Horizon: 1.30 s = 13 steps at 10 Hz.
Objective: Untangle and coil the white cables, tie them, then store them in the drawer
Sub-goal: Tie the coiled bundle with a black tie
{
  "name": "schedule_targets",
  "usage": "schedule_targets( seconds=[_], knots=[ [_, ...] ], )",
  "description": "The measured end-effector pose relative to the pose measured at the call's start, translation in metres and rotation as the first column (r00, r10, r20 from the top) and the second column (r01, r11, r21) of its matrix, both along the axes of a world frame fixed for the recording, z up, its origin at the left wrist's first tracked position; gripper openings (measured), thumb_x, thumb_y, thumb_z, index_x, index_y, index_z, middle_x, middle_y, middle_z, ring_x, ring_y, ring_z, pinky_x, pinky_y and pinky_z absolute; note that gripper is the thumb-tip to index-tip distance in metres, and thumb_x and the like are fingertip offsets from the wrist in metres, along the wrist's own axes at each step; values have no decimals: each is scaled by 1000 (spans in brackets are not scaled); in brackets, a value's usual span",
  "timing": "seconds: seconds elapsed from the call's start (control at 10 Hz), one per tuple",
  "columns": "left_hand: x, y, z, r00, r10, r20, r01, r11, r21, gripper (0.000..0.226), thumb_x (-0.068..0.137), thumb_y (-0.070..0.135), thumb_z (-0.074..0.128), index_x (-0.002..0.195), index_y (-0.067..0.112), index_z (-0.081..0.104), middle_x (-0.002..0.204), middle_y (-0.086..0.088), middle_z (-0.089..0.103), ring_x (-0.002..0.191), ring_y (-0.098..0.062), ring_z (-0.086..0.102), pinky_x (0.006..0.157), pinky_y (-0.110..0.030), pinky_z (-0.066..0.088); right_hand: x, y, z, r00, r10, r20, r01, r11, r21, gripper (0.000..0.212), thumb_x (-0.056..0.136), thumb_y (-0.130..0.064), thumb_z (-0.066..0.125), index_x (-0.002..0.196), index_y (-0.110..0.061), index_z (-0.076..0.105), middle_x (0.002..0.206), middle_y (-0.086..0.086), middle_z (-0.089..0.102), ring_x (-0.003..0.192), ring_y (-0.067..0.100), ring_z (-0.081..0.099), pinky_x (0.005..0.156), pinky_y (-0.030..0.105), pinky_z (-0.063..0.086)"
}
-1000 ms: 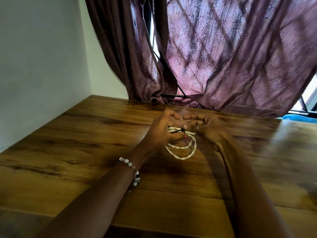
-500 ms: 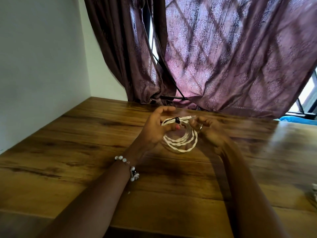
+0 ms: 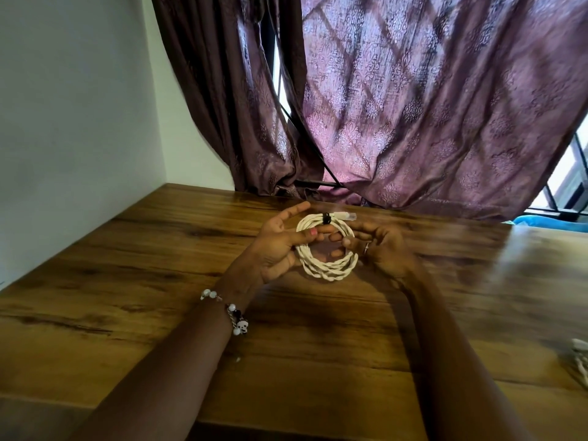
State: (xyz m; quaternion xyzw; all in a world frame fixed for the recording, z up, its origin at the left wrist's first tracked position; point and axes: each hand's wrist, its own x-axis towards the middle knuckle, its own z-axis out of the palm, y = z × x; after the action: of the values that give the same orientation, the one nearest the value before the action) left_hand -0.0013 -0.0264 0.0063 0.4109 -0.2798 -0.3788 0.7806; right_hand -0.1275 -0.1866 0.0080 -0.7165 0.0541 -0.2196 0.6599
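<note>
A white braided cable (image 3: 327,270) is wound into a round coil and held upright just above the wooden table (image 3: 127,281). A black tie (image 3: 326,218) wraps the top of the coil, and a white plug end (image 3: 346,216) sticks out to the right. My left hand (image 3: 276,246) grips the coil's left side, thumb across the front. My right hand (image 3: 381,246) holds the right side with curled fingers; a ring shows on one finger. A second white cable (image 3: 580,361) lies at the table's right edge, partly cut off.
A white wall stands on the left. Purple patterned curtains (image 3: 413,106) hang behind the table's far edge, with a window bar behind them. A blue object (image 3: 547,222) shows at the far right. No drawer is in view.
The coil has been lifted and turned upright to face me, with the black tie now at the top. Both hands shifted to the coil's sides.
</note>
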Motion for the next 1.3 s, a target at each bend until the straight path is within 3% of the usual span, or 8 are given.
schedule_targets(
  seconds=[0.1,0.2,0.3,0.5,0.7,1.0,1.2,1.3],
  knots=[
    [-1,4,2,999,-31,29,30,999,10,54,84,-8,56,132,15,48,94,-18,72,80,-22,72,77,-52,53,4,-2,-3,994,-105,3,105,991,-79,29,87,18,48,114,17,56,73,-8,71,68,2,67,67,23,57],
    [-3,2,2,996,30,-82,-32,999,-19,45,89,-7,50,131,7,44,88,-20,72,71,-25,72,67,-49,57,9,4,-2,988,-155,22,157,984,-85,28,84,15,56,109,7,64,80,-3,72,72,4,67,83,42,57],
    [-3,0,-1,971,100,-215,-111,993,-42,40,93,-6,46,132,0,42,84,-22,72,67,-27,72,62,-44,59,9,19,3,992,-103,78,101,994,31,28,77,6,65,104,-2,65,82,2,75,72,8,69,69,27,59],
    [-8,-2,-6,967,149,-209,-156,988,-16,38,95,-2,46,132,-3,42,83,-20,72,66,-24,71,59,-35,60,-1,25,1,997,42,57,-56,958,281,34,77,9,60,109,0,63,95,13,73,76,20,71,59,29,57],
    [-23,-11,-12,973,123,-194,-115,992,52,17,95,4,48,106,-7,57,85,-20,71,70,-24,71,72,-42,59,-30,25,0,961,-141,-237,184,968,172,11,86,-7,66,93,1,70,71,17,64,47,16,57,45,24,50],
    [-110,-46,-5,995,-94,-15,93,938,333,10,91,15,59,95,7,65,85,-14,69,71,-26,67,74,-50,56,-138,19,14,810,-545,-218,581,797,166,10,79,3,70,79,12,67,61,18,61,42,20,51,48,29,51],
    [-178,-74,2,973,-231,1,215,906,365,8,93,8,57,87,10,63,64,-5,69,71,-24,66,75,-40,55,-223,-2,5,715,-674,-186,696,658,288,13,83,4,66,70,5,64,45,3,53,42,16,49,44,23,47],
    [-202,-90,3,973,-226,38,196,906,376,7,92,17,61,85,14,63,55,-1,67,55,-16,64,58,-29,56,-241,-5,-1,678,-717,-163,724,612,319,14,84,1,66,71,8,64,55,10,56,42,15,50,44,23,48]
  ],
)
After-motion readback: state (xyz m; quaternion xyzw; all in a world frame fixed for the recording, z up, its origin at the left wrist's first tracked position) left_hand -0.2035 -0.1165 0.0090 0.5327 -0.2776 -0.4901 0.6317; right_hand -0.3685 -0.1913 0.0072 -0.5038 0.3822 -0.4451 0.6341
